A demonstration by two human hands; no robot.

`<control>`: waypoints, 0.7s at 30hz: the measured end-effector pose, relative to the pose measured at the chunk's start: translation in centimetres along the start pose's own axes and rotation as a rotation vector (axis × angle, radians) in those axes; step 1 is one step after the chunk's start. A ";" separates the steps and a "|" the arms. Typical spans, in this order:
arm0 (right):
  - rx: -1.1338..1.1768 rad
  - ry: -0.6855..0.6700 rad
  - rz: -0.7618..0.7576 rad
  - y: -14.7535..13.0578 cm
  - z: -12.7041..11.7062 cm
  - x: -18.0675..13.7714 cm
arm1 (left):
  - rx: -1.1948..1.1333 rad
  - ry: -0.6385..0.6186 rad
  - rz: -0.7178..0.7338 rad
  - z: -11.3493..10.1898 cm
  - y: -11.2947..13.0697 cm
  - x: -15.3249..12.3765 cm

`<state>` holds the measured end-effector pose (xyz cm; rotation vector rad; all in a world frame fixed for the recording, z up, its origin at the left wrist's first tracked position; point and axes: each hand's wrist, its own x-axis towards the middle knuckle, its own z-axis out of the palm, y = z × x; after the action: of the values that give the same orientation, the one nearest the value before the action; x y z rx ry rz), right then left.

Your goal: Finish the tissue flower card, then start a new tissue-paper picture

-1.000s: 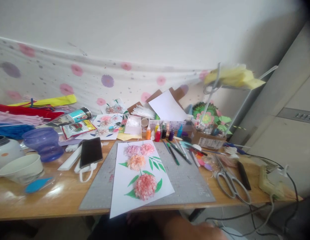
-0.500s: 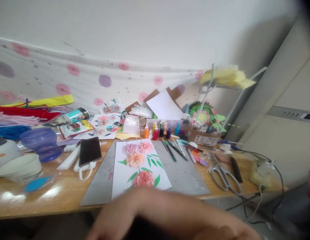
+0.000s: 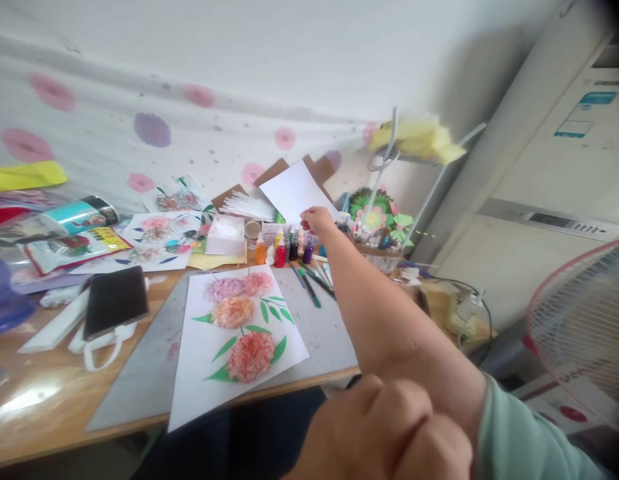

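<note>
My right hand [image 3: 316,220] is stretched far across the table, in front of the lower part of a blank white sheet of paper [image 3: 294,187]. Its fingers are curled together, and whether they grip the sheet's edge I cannot tell. Close to the camera, my left hand [image 3: 384,433] is a closed, blurred fist below the right forearm; its fingertips and anything in them are hidden. A sheet with fluffy paper flowers and painted green leaves [image 3: 252,357] lies on the grey cutting mat [image 3: 144,360], its near corner past the table edge. Small colour bottles [image 3: 280,255] stand left of the right hand.
Pens [image 3: 312,290] lie on the mat. A phone [image 3: 116,303] rests at left near a snack bag [image 3: 76,250] and a teal can [image 3: 79,213]. Further right are a box of pens [image 3: 382,257], a rack with yellow material [image 3: 419,140] and a fan [image 3: 584,320].
My right arm, earlier low across the front, now extends out to the white paper. A fist has come into the foreground. The view has shifted right, bringing the fan in.
</note>
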<state>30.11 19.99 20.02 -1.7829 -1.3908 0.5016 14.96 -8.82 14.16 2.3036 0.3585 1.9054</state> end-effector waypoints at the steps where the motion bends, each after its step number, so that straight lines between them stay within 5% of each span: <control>1: -0.038 0.005 0.006 0.6 -0.1 0.3 | -0.011 -0.136 0.059 -0.4 -0.6 0.4; 5: -0.202 0.003 -0.003 2.4 -0.3 1.3 | -0.193 -0.395 0.023 -1.4 -2.6 1.4; 12: -0.510 -0.021 -0.056 3.3 0.6 1.0 | -0.416 -0.256 0.171 -0.4 -3.2 2.4; 16: -0.699 -0.040 -0.087 3.2 0.7 0.4 | -0.224 -0.413 -0.063 -0.4 -2.9 3.8; 21: -0.931 -0.064 -0.124 3.6 0.8 -0.4 | -0.255 -0.466 -0.119 0.3 -1.8 2.3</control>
<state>31.63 19.62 16.63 -2.3625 -1.9466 -0.2209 15.47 -6.49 15.89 2.3890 0.1790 1.2253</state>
